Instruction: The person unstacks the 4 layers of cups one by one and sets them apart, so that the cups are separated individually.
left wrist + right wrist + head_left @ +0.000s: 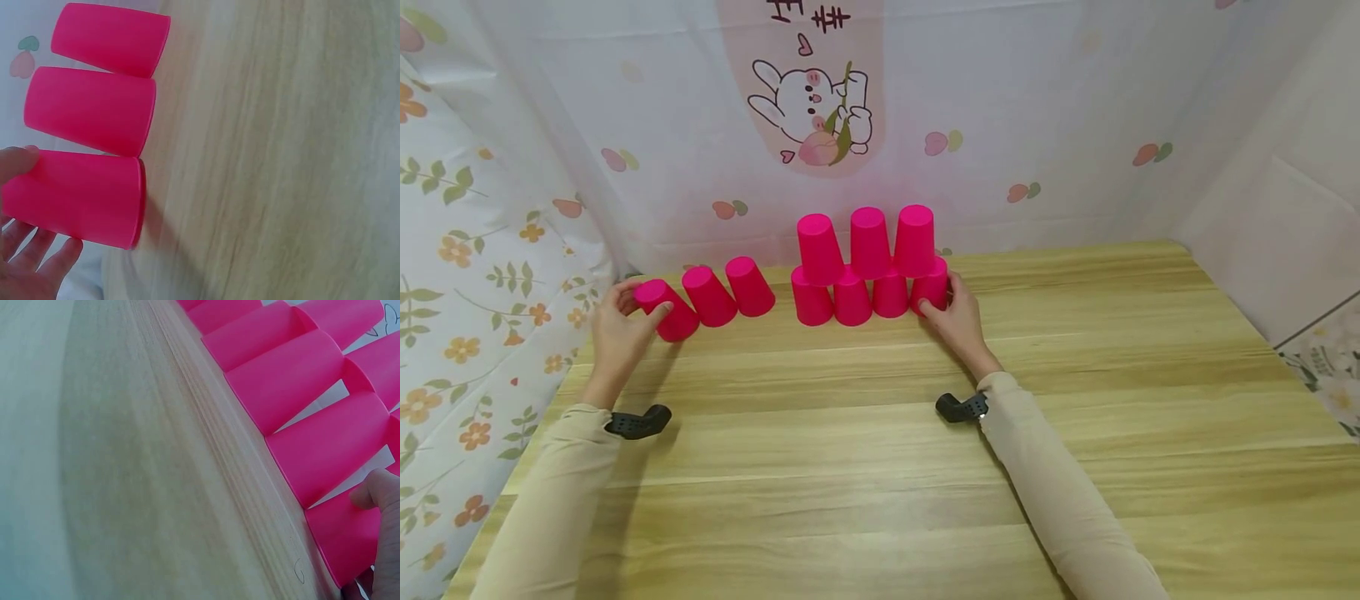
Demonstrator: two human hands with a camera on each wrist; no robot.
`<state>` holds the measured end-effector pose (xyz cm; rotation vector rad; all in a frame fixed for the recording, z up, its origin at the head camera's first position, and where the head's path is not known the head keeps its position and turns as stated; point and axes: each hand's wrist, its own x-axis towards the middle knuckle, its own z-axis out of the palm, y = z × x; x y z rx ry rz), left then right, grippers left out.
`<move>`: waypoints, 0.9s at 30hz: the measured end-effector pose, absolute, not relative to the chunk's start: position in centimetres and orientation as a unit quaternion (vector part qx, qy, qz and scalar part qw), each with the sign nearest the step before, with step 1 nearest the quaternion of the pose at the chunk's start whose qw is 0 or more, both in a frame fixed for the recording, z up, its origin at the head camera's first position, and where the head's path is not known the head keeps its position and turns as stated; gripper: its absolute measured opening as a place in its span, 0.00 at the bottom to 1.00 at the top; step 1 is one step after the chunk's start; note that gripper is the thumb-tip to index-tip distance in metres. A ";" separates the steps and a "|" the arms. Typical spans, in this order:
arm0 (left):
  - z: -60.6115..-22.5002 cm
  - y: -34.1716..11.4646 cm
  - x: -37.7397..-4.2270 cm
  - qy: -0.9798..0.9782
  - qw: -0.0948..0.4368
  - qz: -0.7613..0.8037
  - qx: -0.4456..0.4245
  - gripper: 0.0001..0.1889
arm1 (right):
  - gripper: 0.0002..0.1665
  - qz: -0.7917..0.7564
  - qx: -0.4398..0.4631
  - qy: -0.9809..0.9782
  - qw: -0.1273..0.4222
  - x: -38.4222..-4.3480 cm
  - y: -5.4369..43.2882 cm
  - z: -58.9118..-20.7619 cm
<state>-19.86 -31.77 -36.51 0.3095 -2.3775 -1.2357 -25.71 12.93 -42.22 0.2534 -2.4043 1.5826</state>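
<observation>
At the left, my left hand (619, 329) grips the leftmost upside-down pink cup (668, 312), thumb (17, 161) on one side and fingers on the other. Two more pink cups, a middle one (710, 297) and a right one (750, 287), stand in line beside it. Further right, a bottom row (852, 302) of several inverted pink cups carries three cups (868, 243) bridging the joints between them. My right hand (958, 321) holds the rightmost bottom-row cup (344, 534), with the thumb on its near side and the other fingers mostly hidden behind it.
The cups are on a wood-grain table (820, 467), close to its back edge. Behind hangs a white curtain (1000, 108) with a rabbit print. A flowered cloth (467, 275) borders the left side. Each wrist wears a black camera mount, such as the right one (962, 408).
</observation>
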 end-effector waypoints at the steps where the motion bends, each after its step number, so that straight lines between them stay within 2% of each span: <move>1: -36.6 -31.7 -19.9 -0.858 0.224 -0.450 0.109 0.28 | 0.32 0.543 0.087 -0.826 0.125 -25.7 12.9 -42.3; 16: -37.2 -31.0 -20.4 -0.842 0.270 -0.459 0.084 0.25 | 0.32 0.542 0.089 -0.826 0.131 -25.8 12.9 -42.2; 23: -37.0 -30.8 -20.5 -0.850 0.228 -0.458 0.127 0.32 | 0.31 0.538 0.091 -0.827 0.133 -25.8 13.0 -42.3; 27: -37.1 -31.1 -20.4 -0.861 0.201 -0.455 0.111 0.33 | 0.31 0.540 0.090 -0.827 0.130 -25.7 12.9 -42.2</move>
